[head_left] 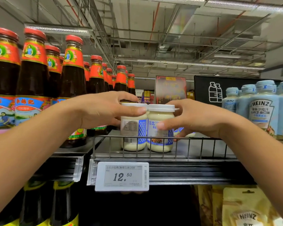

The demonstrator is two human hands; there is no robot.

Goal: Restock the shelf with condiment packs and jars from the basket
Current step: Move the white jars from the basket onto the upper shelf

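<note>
Two white-lidded jars of pale salad dressing stand side by side on the top shelf [194, 160], behind its wire front rail. My left hand [103, 110] grips the left jar [133, 132] near its lid, thumb across the front. My right hand [191, 118] grips the right jar [159, 136], thumb on its blue-and-white label and fingers curled behind. The jars touch each other. The basket is out of view.
Dark sauce bottles with red caps [33, 75] crowd the shelf to the left. Light blue Heinz bottles [261, 108] stand to the right. A price tag reading 12.50 [122, 176] hangs on the shelf edge. Yellow Heinz pouches [245, 209] hang below right.
</note>
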